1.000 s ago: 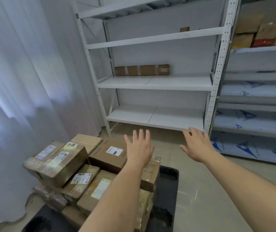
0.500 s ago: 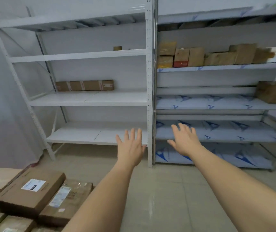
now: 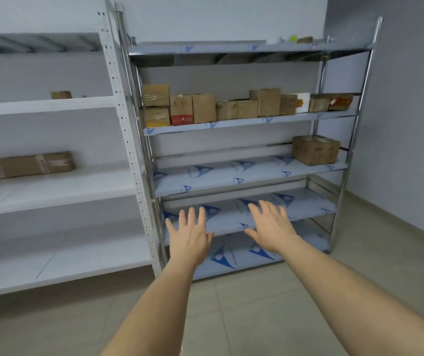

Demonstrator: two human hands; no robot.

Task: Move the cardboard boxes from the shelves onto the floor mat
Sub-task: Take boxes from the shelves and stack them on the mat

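**Both hands out and empty in front of the steel shelves**

I see my left hand stretched forward, palm down, fingers straight and spread, grasping nothing. My right hand is just beside it, likewise released with fingers splayed, touching nothing. Both hang in the air in front of the lower levels of the steel shelf unit, whose boards are covered in film with blue printed marks.

Higher on that unit, a row of cardboard boxes stands side by side along one shelf; at its left end two boxes are stacked. One level down, a single box sits at the right end, well apart from my hands.

To the left stands a white shelf unit. A long flat carton lies on its middle shelf, and a small brown item sits on the shelf above. The floor is pale tile.
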